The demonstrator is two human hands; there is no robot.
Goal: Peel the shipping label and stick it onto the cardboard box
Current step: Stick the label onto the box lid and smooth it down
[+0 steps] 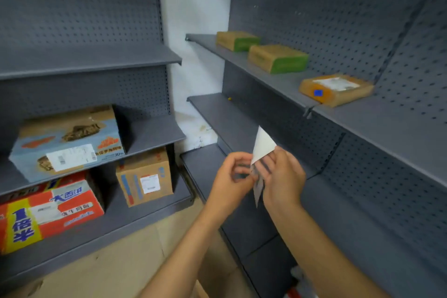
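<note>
A white shipping label (262, 146) is held upright between both hands in the middle of the view, in front of the grey shelves. My left hand (233, 178) pinches its lower left edge with fingertips. My right hand (283, 178) grips it from the right, and its fingers cover the printed lower part. Cardboard boxes lie on the upper right shelf: two with green sides (238, 40) (278, 58), and a flat brown one (336, 89) with a white label on top. None of the boxes touches my hands.
Grey pegboard shelving stands on the left (89, 58) and right (266, 80), with a white wall between. The left shelves hold a blue printed box (67, 143), a red and yellow box (48, 210) and a brown labelled box (145, 176). The floor below is beige.
</note>
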